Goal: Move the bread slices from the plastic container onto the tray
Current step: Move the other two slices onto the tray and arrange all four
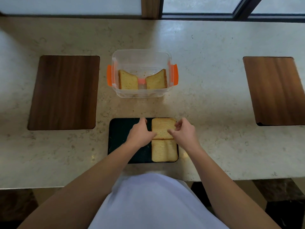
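Observation:
A clear plastic container (140, 54) with orange clips stands at the middle of the counter. Inside it one bread slice (127, 80) leans against the left wall and another bread slice (156, 80) leans against the right wall. Nearer to me lies a dark tray (120, 139). Its right half carries a far slice (162, 128) and a near slice (164, 151), both flat. My left hand (140, 134) touches the far slice's left edge with its fingers spread. My right hand (184, 131) hovers at that slice's right edge, its curled fingers touching it.
A dark wooden board (64, 92) lies left of the container and another wooden board (274, 90) lies at the far right. A window frame runs along the counter's back edge. The tray's left half is bare. The counter's front edge is near my body.

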Available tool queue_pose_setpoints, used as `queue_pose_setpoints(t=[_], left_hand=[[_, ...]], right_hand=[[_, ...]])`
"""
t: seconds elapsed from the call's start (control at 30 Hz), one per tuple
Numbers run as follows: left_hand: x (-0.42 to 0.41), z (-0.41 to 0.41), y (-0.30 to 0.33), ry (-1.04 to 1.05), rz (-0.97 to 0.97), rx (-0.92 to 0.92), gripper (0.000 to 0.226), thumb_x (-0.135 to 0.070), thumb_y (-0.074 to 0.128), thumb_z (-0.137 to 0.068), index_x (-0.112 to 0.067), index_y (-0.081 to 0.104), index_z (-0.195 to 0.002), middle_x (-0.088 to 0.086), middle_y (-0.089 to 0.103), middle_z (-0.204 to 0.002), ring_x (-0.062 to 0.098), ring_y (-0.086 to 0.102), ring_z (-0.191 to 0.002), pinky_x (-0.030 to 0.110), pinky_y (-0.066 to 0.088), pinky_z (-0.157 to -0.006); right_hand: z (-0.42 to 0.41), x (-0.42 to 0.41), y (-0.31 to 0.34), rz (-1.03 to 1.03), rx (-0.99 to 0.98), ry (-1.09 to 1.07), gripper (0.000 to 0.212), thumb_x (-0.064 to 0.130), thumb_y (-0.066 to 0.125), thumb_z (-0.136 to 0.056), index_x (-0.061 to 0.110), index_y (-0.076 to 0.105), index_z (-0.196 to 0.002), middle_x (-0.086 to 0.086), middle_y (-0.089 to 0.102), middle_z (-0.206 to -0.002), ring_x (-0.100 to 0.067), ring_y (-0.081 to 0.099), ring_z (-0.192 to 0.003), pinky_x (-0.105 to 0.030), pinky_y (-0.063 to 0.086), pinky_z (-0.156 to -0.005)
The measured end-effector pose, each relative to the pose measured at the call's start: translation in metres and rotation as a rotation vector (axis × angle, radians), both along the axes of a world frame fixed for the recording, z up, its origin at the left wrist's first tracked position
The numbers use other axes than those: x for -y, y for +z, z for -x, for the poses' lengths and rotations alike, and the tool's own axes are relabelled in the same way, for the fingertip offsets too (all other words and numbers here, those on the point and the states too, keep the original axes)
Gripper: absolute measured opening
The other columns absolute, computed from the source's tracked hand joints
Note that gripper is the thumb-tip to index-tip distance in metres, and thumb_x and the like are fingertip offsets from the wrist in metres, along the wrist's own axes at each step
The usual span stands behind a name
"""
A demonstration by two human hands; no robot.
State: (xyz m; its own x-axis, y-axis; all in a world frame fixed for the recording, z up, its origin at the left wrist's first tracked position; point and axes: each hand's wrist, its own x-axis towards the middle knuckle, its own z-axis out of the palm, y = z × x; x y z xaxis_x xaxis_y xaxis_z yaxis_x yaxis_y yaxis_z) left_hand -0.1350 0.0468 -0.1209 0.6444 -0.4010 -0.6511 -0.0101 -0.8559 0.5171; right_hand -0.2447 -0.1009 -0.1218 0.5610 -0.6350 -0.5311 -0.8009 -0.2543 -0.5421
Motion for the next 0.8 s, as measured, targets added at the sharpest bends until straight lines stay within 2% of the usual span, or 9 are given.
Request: queue_pose_setpoints(t=[0.17, 0.3, 0.4, 0.47, 0.53, 0.57, 0.63, 0.7, 0.8], left_hand=[[0.011, -0.047, 0.040, 0.061, 0.226, 0.260, 0.045, -0.028, 0.063, -0.087, -0.020, 0.047, -0.129, -0.008, 0.061, -0.085, 0.006, 0.061, -0.075, 0.032, 0.055, -0.068], [0.031, -0.088, 0.064, -0.211, 0.219, 0.680, 0.027, -0.014, 0.059, -0.091, -0.013, 0.057, -0.117, 0.001, 0.065, -0.092, 0.016, 0.063, -0.077, 0.039, 0.058, -0.069], [0.052, -0.125, 0.073, -0.417, 0.124, 0.865, 0.025, -0.008, 0.058, -0.087, -0.008, 0.062, -0.112, 0.010, 0.065, -0.102, 0.025, 0.062, -0.088, 0.041, 0.057, -0.073], [0.064, -0.148, 0.078, -0.508, 0.007, 0.869, 0.024, -0.004, 0.056, -0.085, -0.004, 0.065, -0.107, 0.012, 0.061, -0.096, 0.029, 0.059, -0.091, 0.043, 0.054, -0.072], [0.075, -0.167, 0.076, -0.611, -0.133, 0.816, 0.020, -0.003, 0.055, -0.082, -0.003, 0.065, -0.099, 0.011, 0.050, -0.089, 0.032, 0.056, -0.092, 0.040, 0.047, -0.066], [0.080, -0.175, 0.073, -0.675, -0.215, 0.787, 0.018, -0.003, 0.056, -0.081, -0.004, 0.066, -0.097, 0.010, 0.047, -0.090, 0.032, 0.055, -0.094, 0.039, 0.043, -0.065], [0.088, -0.184, 0.065, -0.786, -0.353, 0.742, 0.018, -0.005, 0.059, -0.082, -0.007, 0.066, -0.099, 0.012, 0.051, -0.101, 0.031, 0.053, -0.102, 0.038, 0.041, -0.068], [0.094, -0.191, 0.053, -0.855, -0.398, 0.713, 0.024, -0.004, 0.058, -0.083, -0.009, 0.065, -0.105, 0.013, 0.053, -0.112, 0.030, 0.051, -0.107, 0.038, 0.042, -0.070], [0.098, -0.197, 0.041, -0.875, -0.360, 0.682, 0.028, -0.007, 0.060, -0.083, -0.009, 0.064, -0.111, 0.013, 0.053, -0.113, 0.030, 0.051, -0.106, 0.039, 0.040, -0.068]], right_hand=[[-0.054, 0.025, 0.041, 0.092, 0.169, 0.146, 0.018, 0.027, 0.069, -0.090, 0.020, 0.062, -0.106, 0.011, 0.062, -0.089, -0.004, 0.061, -0.083, -0.025, 0.055, -0.073], [-0.127, 0.038, 0.073, 0.252, 0.265, 0.380, 0.015, 0.020, 0.063, -0.091, 0.015, 0.067, -0.105, 0.005, 0.065, -0.090, -0.012, 0.063, -0.081, -0.027, 0.054, -0.072], [-0.187, 0.049, 0.083, 0.348, 0.108, 0.593, 0.027, 0.014, 0.059, -0.087, 0.012, 0.068, -0.112, -0.006, 0.069, -0.107, -0.027, 0.063, -0.100, -0.034, 0.052, -0.078], [-0.216, 0.054, 0.084, 0.409, -0.001, 0.710, 0.029, 0.011, 0.058, -0.086, 0.009, 0.068, -0.112, -0.010, 0.068, -0.112, -0.031, 0.063, -0.105, -0.036, 0.053, -0.080], [-0.233, 0.054, 0.081, 0.467, -0.104, 0.818, 0.015, 0.005, 0.055, -0.083, 0.009, 0.066, -0.092, -0.009, 0.064, -0.093, -0.033, 0.065, -0.094, -0.033, 0.053, -0.065], [-0.239, 0.053, 0.078, 0.494, -0.161, 0.883, 0.011, 0.002, 0.053, -0.081, 0.010, 0.058, -0.076, -0.006, 0.057, -0.080, -0.033, 0.064, -0.087, -0.029, 0.045, -0.055], [-0.246, 0.050, 0.070, 0.520, -0.261, 0.995, 0.024, 0.001, 0.052, -0.081, 0.015, 0.044, -0.063, -0.003, 0.045, -0.068, -0.028, 0.056, -0.073, -0.028, 0.034, -0.051], [-0.250, 0.050, 0.063, 0.510, -0.356, 1.050, 0.023, 0.006, 0.058, -0.083, 0.016, 0.046, -0.066, -0.001, 0.045, -0.068, -0.022, 0.050, -0.064, -0.032, 0.037, -0.059], [-0.256, 0.054, 0.054, 0.502, -0.430, 1.087, 0.015, 0.020, 0.071, -0.082, 0.018, 0.055, -0.084, 0.001, 0.046, -0.071, -0.024, 0.053, -0.077, -0.035, 0.039, -0.068]])
